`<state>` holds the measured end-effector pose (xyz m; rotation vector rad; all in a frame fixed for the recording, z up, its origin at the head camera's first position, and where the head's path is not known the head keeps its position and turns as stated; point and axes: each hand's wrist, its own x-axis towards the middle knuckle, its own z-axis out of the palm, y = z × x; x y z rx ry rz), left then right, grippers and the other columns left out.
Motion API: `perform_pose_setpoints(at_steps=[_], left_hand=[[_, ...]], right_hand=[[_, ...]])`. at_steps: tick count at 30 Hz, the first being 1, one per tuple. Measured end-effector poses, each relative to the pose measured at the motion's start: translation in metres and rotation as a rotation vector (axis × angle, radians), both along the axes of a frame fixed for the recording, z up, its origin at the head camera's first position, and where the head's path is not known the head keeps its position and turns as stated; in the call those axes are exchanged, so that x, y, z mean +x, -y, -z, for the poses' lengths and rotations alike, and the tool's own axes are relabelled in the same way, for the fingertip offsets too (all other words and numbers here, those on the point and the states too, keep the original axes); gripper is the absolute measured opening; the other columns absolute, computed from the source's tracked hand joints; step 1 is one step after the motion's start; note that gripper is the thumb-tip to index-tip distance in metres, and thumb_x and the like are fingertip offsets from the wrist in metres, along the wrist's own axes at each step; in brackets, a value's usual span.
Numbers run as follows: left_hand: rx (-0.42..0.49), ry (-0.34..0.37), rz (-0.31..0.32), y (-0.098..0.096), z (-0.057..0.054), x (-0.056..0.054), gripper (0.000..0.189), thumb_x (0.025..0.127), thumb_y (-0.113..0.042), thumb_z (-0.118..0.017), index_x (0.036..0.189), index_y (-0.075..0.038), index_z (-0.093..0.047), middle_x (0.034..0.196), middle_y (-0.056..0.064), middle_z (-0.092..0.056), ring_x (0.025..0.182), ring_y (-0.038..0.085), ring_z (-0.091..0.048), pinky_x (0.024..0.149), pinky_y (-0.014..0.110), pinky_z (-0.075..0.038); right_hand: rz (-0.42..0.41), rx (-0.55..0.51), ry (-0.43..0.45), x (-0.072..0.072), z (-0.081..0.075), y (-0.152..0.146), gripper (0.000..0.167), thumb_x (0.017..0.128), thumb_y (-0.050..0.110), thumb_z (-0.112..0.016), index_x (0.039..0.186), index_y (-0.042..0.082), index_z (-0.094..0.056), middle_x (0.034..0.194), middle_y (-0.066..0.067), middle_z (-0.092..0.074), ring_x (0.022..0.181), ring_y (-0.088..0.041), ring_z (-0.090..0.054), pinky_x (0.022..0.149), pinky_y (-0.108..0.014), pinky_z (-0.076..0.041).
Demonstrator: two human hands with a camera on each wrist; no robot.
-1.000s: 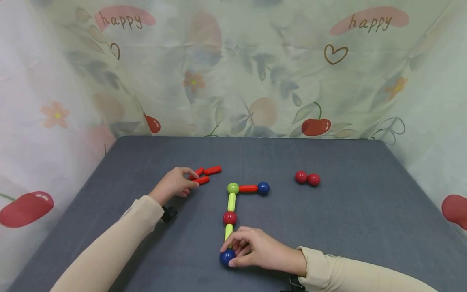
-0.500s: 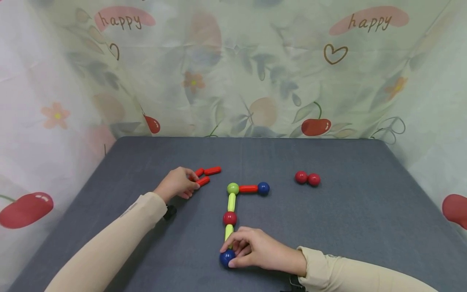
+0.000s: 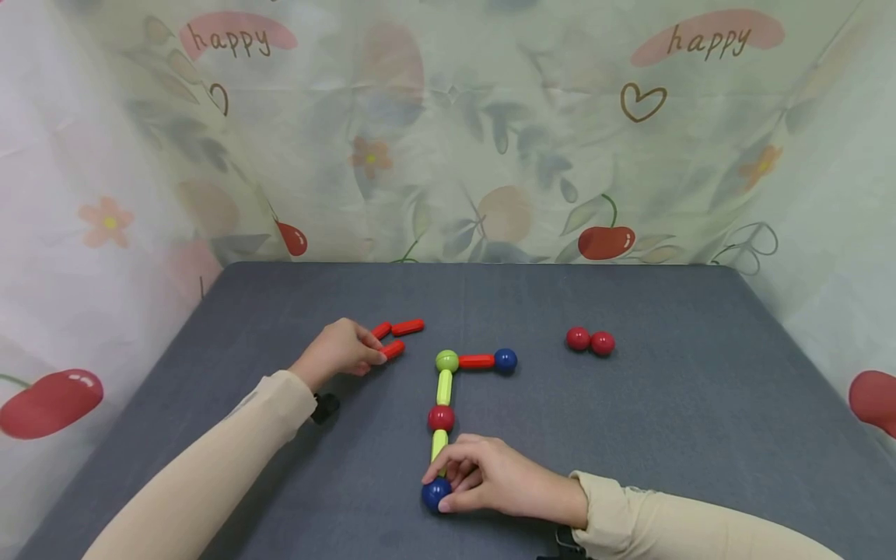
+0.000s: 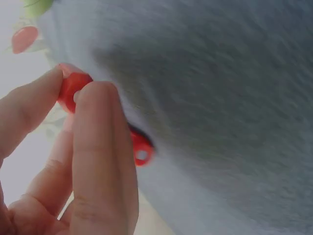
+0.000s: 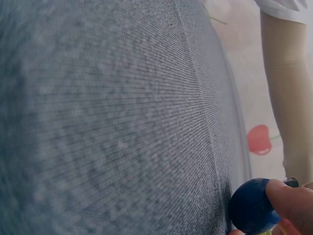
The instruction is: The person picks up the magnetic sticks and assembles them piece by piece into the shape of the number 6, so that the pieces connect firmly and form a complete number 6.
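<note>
Head view: left hand [image 3: 339, 354] pinches a red rod [image 3: 395, 350] left of frame centre, long axis slanting toward upper right; right hand [image 3: 500, 478] grips the blue ball [image 3: 435, 495], lower centre, below and right of the rod.

Dark grey table [image 3: 672, 435] against pale printed cloth [image 3: 455, 136]
The cloth hangs beyond the far edge at twelve o'clock; "happy" lettering [image 3: 710, 40] shows near two, an orange flower [image 3: 108, 222] at nine.

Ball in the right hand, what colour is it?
The ball is dark blue, best in right wrist view.
</note>
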<state>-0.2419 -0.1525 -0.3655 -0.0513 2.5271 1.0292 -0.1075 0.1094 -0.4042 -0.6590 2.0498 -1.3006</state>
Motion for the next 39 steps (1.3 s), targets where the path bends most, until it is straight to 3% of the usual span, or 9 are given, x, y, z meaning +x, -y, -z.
perform_pose_setpoints(at_steps=[7, 12, 19, 23, 30, 39], left_hand=[[0.104, -0.018, 0.03, -0.019, -0.018, 0.014, 0.027, 0.085, -0.02, -0.075, 0.107, -0.006, -0.071, 0.106, 0.01, -0.066, 0.077, 0.017, -0.066, 0.077, 0.033, -0.057], [0.182, -0.039, 0.087, -0.043, -0.025, 0.028, 0.023, 0.086, -0.02, -0.074, 0.105, -0.008, -0.071, 0.1, 0.009, -0.069, 0.085, 0.025, -0.067, 0.079, 0.035, -0.057], [0.26, -0.027, 0.204, -0.076, -0.01, 0.042, 0.018, 0.086, -0.019, -0.074, 0.103, -0.012, -0.071, 0.089, 0.009, -0.07, 0.077, 0.023, -0.066, 0.074, 0.035, -0.057], [0.242, 0.001, 0.282, -0.092, -0.003, 0.048, 0.016, 0.086, -0.021, -0.074, 0.1, -0.014, -0.07, 0.086, 0.004, -0.07, 0.072, 0.017, -0.064, 0.07, 0.03, -0.055], [0.189, -0.039, 0.406, -0.112, 0.008, 0.048, 0.011, 0.085, -0.018, -0.075, 0.095, -0.016, -0.072, 0.08, -0.003, -0.07, 0.066, 0.014, -0.061, 0.064, 0.026, -0.051], [0.083, -0.055, 0.488, -0.13, 0.014, 0.048, 0.008, 0.083, -0.014, -0.076, 0.088, -0.016, -0.07, 0.073, -0.002, -0.067, 0.062, 0.013, -0.058, 0.06, 0.024, -0.049]], right_hand=[[0.003, 0.011, 0.008, -0.001, 0.0, 0.001, 0.024, 0.083, 0.021, -0.077, 0.105, 0.028, -0.071, 0.096, 0.001, -0.057, 0.084, -0.008, -0.059, 0.074, -0.018, -0.053], [-0.002, -0.003, 0.011, -0.001, 0.0, 0.001, 0.024, 0.083, 0.021, -0.077, 0.106, 0.027, -0.07, 0.096, 0.001, -0.057, 0.084, -0.008, -0.06, 0.074, -0.018, -0.053], [-0.012, -0.03, 0.007, -0.001, 0.001, 0.001, 0.024, 0.084, 0.019, -0.077, 0.106, 0.024, -0.07, 0.096, 0.001, -0.057, 0.084, -0.008, -0.06, 0.074, -0.018, -0.053], [-0.007, -0.03, 0.016, -0.001, 0.001, 0.0, 0.024, 0.084, 0.017, -0.076, 0.106, 0.024, -0.07, 0.096, 0.0, -0.056, 0.084, -0.008, -0.06, 0.074, -0.018, -0.053], [-0.01, -0.034, 0.011, -0.001, 0.001, 0.0, 0.025, 0.084, 0.017, -0.077, 0.106, 0.024, -0.07, 0.096, 0.0, -0.056, 0.084, -0.008, -0.059, 0.074, -0.018, -0.053], [-0.02, -0.038, -0.004, -0.001, 0.003, -0.001, 0.025, 0.084, 0.02, -0.076, 0.107, 0.025, -0.069, 0.098, 0.001, -0.057, 0.085, -0.008, -0.059, 0.075, -0.018, -0.053]])
